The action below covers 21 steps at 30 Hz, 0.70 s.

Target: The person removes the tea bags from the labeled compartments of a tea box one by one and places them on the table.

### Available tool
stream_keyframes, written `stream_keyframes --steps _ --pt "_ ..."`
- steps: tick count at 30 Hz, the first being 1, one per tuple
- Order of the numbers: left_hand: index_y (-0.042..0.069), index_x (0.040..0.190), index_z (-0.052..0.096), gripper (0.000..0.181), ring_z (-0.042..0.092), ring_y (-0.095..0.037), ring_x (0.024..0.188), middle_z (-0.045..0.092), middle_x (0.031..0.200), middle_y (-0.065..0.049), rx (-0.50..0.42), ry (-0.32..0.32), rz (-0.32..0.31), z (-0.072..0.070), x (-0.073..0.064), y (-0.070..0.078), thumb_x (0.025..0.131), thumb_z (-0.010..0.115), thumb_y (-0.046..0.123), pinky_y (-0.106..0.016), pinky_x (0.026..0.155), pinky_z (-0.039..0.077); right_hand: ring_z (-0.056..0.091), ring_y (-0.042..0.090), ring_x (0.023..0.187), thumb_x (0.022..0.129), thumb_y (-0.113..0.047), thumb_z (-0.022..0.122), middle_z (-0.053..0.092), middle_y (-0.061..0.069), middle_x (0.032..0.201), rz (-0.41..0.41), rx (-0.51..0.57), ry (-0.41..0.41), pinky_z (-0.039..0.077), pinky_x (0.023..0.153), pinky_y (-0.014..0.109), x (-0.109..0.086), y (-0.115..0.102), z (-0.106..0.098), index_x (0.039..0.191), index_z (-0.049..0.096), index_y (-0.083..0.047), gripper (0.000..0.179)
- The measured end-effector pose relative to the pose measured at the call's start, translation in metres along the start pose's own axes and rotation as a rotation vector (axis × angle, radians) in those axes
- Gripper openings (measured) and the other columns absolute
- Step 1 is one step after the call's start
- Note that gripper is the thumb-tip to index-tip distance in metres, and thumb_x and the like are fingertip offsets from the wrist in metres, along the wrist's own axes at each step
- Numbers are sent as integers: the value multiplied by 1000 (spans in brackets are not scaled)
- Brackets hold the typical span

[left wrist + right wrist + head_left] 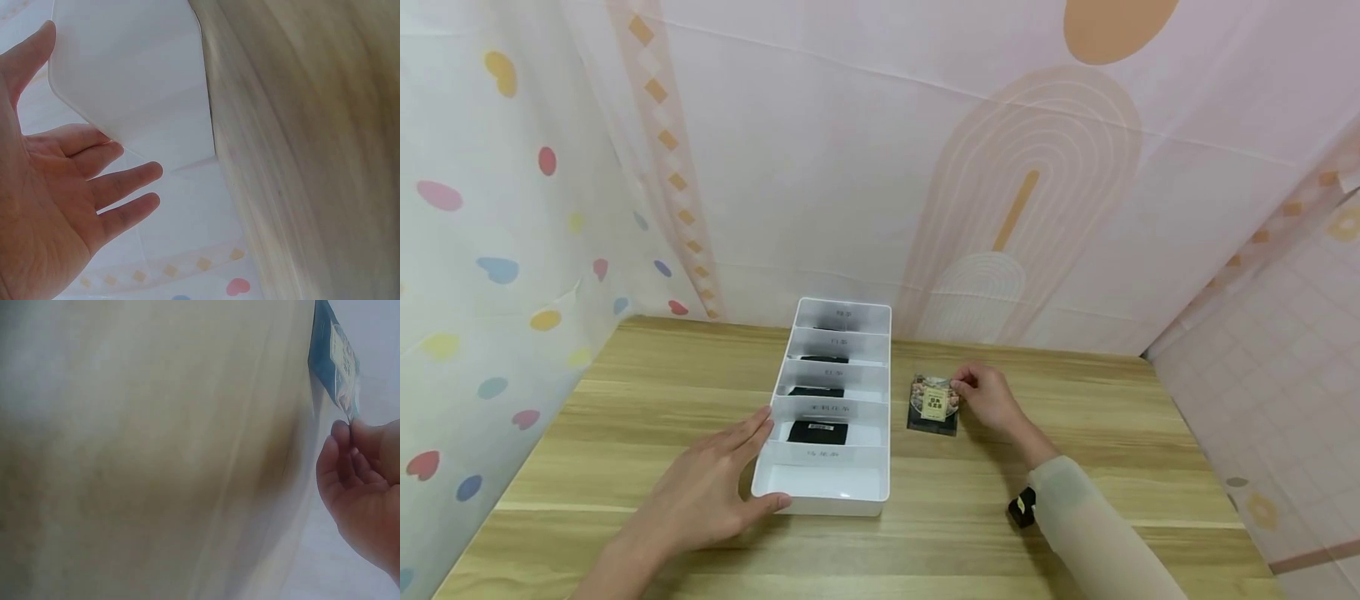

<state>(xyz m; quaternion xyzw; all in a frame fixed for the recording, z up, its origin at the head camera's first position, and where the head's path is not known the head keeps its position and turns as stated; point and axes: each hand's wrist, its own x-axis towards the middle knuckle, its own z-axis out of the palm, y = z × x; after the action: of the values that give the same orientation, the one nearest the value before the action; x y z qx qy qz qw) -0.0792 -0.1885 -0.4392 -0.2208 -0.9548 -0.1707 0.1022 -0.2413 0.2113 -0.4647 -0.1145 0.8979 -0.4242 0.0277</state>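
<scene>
My right hand (pixel 992 400) pinches the upper right edge of a flat dark sachet (pixel 933 406) with a pale yellow label, right of the box in the head view. In the right wrist view the sachet (pixel 333 359) sticks out tilted from between thumb and fingertip. My left hand (pixel 707 483) touches the near left corner of a long white divided box (pixel 827 505), its fingers along the left side and thumb at the front. In the left wrist view the fingers are spread beside the white wall (pixel 131 81).
Dark packets, one of them (pixel 817 432) clearly seen, stand in several labelled compartments; the nearest compartment (pixel 823 482) shows a bare white bottom. A small black object (pixel 1021 508) sits on the wooden table (pixel 955 550), partly behind the right sleeve. Patterned curtains (pixel 820 167) border the back and sides.
</scene>
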Motion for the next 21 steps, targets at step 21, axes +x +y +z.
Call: stream_keyframes --steps 21 --pt "-5 145 58 95 64 -42 126 52 155 -18 10 15 14 1 2 -2 82 82 61 -57 102 53 64 16 80 100 -1 69 70 7 88 -12 -83 -21 53 68 27 6 7 4 98 71 0 4"
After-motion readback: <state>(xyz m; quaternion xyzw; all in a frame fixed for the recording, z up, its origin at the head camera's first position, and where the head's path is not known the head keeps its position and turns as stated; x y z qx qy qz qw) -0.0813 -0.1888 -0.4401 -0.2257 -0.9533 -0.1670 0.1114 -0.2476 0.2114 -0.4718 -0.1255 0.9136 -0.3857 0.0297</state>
